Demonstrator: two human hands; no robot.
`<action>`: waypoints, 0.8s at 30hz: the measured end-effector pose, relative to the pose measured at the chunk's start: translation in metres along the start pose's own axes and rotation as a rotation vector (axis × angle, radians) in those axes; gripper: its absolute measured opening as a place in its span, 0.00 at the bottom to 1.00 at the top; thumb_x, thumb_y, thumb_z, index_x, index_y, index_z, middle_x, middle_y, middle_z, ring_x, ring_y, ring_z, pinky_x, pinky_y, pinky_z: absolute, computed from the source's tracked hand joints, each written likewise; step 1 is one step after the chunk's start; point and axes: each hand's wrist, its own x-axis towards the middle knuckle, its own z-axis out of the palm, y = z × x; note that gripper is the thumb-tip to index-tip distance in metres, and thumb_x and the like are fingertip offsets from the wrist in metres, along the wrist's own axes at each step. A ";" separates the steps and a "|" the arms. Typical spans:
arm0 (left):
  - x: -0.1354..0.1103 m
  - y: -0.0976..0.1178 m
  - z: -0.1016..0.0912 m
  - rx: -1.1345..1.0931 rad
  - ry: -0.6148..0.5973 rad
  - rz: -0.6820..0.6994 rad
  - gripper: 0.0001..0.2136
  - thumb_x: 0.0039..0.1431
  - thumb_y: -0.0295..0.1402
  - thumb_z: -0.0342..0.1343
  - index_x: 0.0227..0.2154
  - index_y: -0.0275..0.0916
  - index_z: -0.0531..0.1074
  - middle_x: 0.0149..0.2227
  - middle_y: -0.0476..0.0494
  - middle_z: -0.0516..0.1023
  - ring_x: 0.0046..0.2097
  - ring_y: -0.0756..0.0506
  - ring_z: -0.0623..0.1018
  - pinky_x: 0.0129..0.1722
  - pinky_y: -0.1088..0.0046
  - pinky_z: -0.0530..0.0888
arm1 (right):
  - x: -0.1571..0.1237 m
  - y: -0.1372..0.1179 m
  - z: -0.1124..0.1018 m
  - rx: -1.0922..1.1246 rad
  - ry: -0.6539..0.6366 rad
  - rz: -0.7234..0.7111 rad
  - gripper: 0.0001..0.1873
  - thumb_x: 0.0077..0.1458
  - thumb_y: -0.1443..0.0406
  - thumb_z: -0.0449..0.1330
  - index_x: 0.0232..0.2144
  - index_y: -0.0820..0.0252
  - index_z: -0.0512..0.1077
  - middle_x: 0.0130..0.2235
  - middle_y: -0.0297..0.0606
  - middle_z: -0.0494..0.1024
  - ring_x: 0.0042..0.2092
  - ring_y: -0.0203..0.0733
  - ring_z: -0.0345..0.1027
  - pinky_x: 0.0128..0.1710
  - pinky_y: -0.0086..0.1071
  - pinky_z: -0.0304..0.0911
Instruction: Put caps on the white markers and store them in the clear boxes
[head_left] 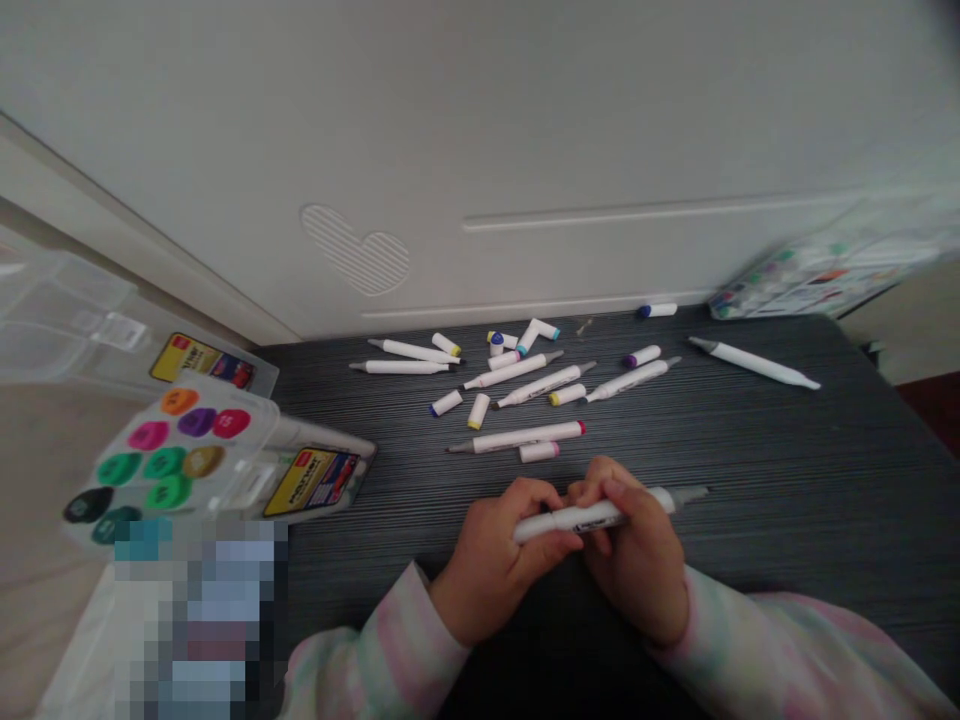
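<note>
Both of my hands are on one white marker (589,517) with dark lettering, held nearly level above the front of the dark table. My left hand (487,560) pinches its left end, which looks like a white cap. Wrapped round the barrel further right is my right hand (637,560), and a grey tip sticks out beyond it. Just behind my hands lie a marker with one red end (525,437) and a loose pink-banded cap (538,452). Several uncapped markers (544,385) and loose caps (478,411) are scattered farther back.
A clear marker case (259,440) with several coloured marker ends stands at the left, its lid (112,310) open behind. One marker (754,362) lies far right, near a clear bag of markers (817,280). A white panel (525,150) borders the dark table (787,480).
</note>
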 end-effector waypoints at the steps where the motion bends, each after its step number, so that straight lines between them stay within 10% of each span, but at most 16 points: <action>1: 0.000 0.000 0.001 -0.006 0.003 0.001 0.13 0.53 0.44 0.52 0.32 0.39 0.66 0.23 0.53 0.66 0.24 0.51 0.64 0.25 0.75 0.58 | 0.000 -0.001 0.001 0.012 0.001 0.000 0.14 0.47 0.58 0.54 0.15 0.57 0.63 0.12 0.27 0.50 0.16 0.32 0.45 0.18 0.30 0.47; 24: -0.001 -0.002 0.006 0.186 0.076 0.164 0.12 0.55 0.40 0.51 0.37 0.38 0.70 0.29 0.49 0.75 0.29 0.50 0.72 0.29 0.76 0.63 | 0.006 -0.005 0.004 -0.006 -0.073 -0.019 0.14 0.43 0.58 0.55 0.13 0.59 0.63 0.08 0.25 0.50 0.14 0.29 0.42 0.17 0.26 0.46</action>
